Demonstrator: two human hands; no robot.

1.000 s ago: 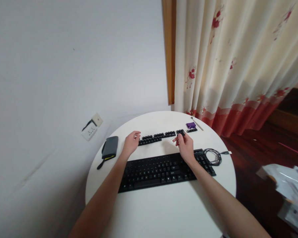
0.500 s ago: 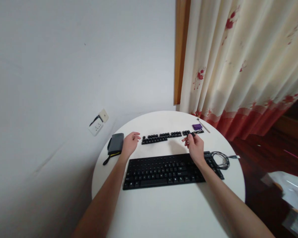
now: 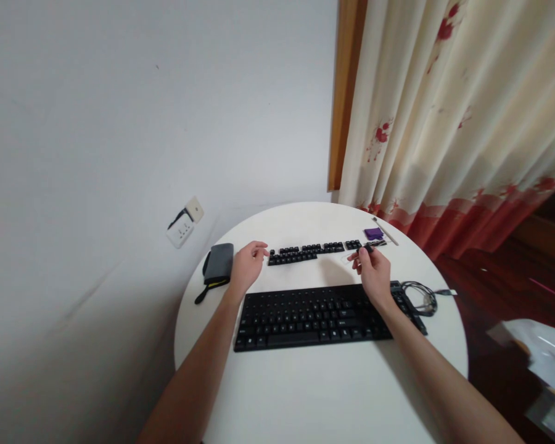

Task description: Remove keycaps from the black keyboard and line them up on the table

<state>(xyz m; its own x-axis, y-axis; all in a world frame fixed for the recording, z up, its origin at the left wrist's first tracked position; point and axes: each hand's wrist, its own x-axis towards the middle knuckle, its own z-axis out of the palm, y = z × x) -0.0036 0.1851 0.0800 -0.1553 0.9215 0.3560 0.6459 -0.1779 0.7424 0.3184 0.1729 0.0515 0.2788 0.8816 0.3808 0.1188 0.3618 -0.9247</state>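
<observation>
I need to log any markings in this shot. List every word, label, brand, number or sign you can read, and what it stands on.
No text can be read with certainty.
Keyboard: pale legends on the keys, too small and blurred to read.
Loose keycaps in rows behind it: marks too small to read.
Purple object: no legible label.
Grey pouch: no visible print.
Wall socket: no readable marking.
Curtain: red flower pattern only, no words.

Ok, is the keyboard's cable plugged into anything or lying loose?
Loose. The cable lies coiled on the table beside the keyboard, and its plug rests free near the table's edge.
</observation>
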